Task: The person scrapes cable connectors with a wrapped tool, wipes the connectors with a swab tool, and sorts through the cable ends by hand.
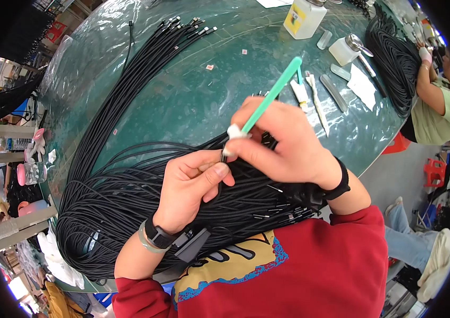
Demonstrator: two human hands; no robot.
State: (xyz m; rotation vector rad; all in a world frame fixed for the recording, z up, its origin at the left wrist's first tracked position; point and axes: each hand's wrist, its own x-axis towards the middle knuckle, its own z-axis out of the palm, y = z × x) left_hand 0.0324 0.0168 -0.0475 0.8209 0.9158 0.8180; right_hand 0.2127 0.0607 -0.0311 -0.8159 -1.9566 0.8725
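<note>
My left hand pinches the end of a black cable between thumb and fingertips. Close above it, my right hand is closed on a slim green stick that slants up and away. A white, cloth-like piece sits at the right fingertips, near the cable end; whether it is wrapped on a finger or held loose I cannot make out. Under both hands lies a large heap of looped black cables, with metal-tipped ends showing at the right, close to my body.
More cable ends with connectors fan out on the green table. At the right lie a white tube, a twisted white strip and white paper, near two dispenser bottles. A co-worker handles another cable bundle.
</note>
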